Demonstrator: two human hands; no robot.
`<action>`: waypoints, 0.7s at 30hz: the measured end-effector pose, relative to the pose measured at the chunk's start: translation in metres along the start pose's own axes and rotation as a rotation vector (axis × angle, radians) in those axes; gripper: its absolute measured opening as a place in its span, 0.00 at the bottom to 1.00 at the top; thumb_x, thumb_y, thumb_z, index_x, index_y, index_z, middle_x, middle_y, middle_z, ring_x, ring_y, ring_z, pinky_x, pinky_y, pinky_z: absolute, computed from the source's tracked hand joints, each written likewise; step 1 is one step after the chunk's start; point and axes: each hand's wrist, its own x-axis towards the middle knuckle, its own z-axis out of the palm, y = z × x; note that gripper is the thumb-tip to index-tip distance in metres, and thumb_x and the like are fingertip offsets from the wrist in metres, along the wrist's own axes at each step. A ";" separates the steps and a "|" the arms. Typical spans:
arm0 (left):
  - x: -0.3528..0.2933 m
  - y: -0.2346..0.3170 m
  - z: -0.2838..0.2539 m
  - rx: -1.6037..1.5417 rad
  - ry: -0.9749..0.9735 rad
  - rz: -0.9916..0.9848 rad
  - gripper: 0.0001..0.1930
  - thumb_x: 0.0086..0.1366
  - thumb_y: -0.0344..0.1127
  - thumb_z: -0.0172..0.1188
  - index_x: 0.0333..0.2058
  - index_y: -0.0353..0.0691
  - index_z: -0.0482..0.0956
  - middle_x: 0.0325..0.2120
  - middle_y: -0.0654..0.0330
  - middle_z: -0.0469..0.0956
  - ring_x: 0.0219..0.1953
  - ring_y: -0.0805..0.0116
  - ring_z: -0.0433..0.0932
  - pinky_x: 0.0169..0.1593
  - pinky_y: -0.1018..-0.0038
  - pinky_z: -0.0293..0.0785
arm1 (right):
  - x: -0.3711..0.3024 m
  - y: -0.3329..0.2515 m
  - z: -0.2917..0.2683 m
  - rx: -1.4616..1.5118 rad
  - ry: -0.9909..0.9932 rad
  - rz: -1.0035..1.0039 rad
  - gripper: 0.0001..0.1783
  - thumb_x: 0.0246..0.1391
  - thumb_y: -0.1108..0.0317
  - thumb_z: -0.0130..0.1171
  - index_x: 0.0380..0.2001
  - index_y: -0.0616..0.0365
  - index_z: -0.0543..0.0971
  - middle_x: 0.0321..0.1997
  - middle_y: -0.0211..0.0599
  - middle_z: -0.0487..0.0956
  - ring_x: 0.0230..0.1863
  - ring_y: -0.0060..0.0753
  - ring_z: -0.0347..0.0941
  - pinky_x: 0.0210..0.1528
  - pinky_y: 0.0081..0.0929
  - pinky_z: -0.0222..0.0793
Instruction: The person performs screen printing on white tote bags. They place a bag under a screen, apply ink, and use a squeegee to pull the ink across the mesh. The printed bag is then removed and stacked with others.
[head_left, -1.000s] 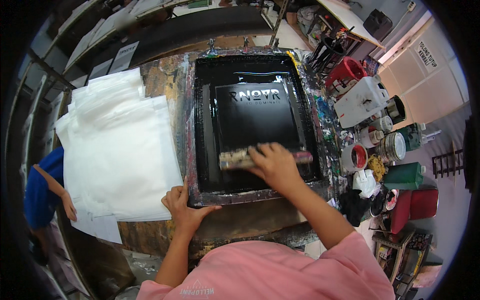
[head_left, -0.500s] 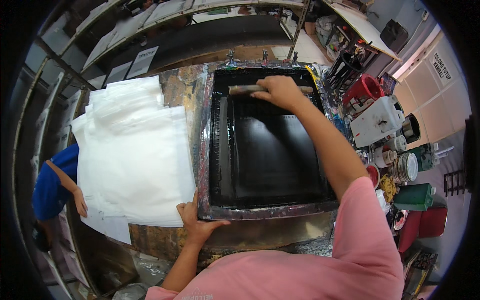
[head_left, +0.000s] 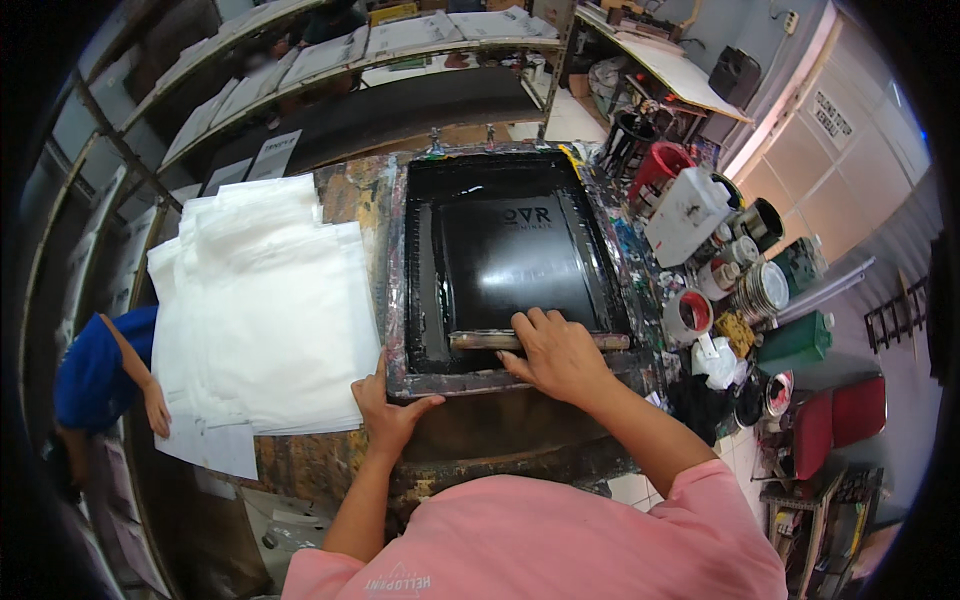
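Note:
A screen-printing frame (head_left: 396, 285) with a black, ink-wet mesh lies on the stained table. My right hand (head_left: 562, 357) is closed over a long squeegee (head_left: 478, 341), which lies crosswise on the mesh near the frame's near rail. Pale lettering shows on the mesh toward the far right. At the near left corner of the frame is my left hand (head_left: 388, 410), its index finger and thumb spread along the two outer sides. Its other fingers are partly hidden. Just left of the frame sits a stack of white sheets (head_left: 270, 310).
Another person in a blue sleeve (head_left: 108, 365) stands at far left, one hand at the stack's corner. Crowding the right side are a red bucket (head_left: 662, 170), a white jerrycan (head_left: 688, 215), a green jug (head_left: 797, 340) and several tins. Racks with sheets (head_left: 410, 35) stand behind.
My right hand has drawn the squeegee from the far end of the mesh toward me, near the close rail. My left hand stays at the corner. The view has shifted somewhat.

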 end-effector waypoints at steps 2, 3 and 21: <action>0.009 0.019 -0.006 -0.390 0.029 -0.167 0.61 0.44 0.56 0.89 0.72 0.30 0.70 0.41 0.58 0.80 0.49 0.60 0.76 0.56 0.61 0.74 | -0.009 -0.010 -0.029 0.063 0.082 -0.053 0.23 0.62 0.48 0.68 0.44 0.58 0.78 0.39 0.42 0.78 0.47 0.49 0.79 0.47 0.46 0.79; 0.018 0.030 -0.009 -0.597 0.006 -0.296 0.60 0.46 0.53 0.90 0.72 0.30 0.69 0.45 0.58 0.82 0.52 0.61 0.78 0.57 0.62 0.76 | -0.008 -0.013 -0.046 0.076 0.130 -0.071 0.23 0.62 0.49 0.68 0.44 0.58 0.78 0.39 0.43 0.78 0.48 0.50 0.78 0.51 0.46 0.78; 0.301 -0.046 0.187 0.040 -0.082 0.110 0.20 0.76 0.44 0.64 0.56 0.33 0.80 0.57 0.38 0.79 0.57 0.37 0.79 0.60 0.51 0.75 | 0.151 0.008 -0.211 -0.171 0.766 -0.187 0.24 0.62 0.47 0.60 0.30 0.60 0.84 0.27 0.45 0.81 0.34 0.54 0.79 0.44 0.48 0.65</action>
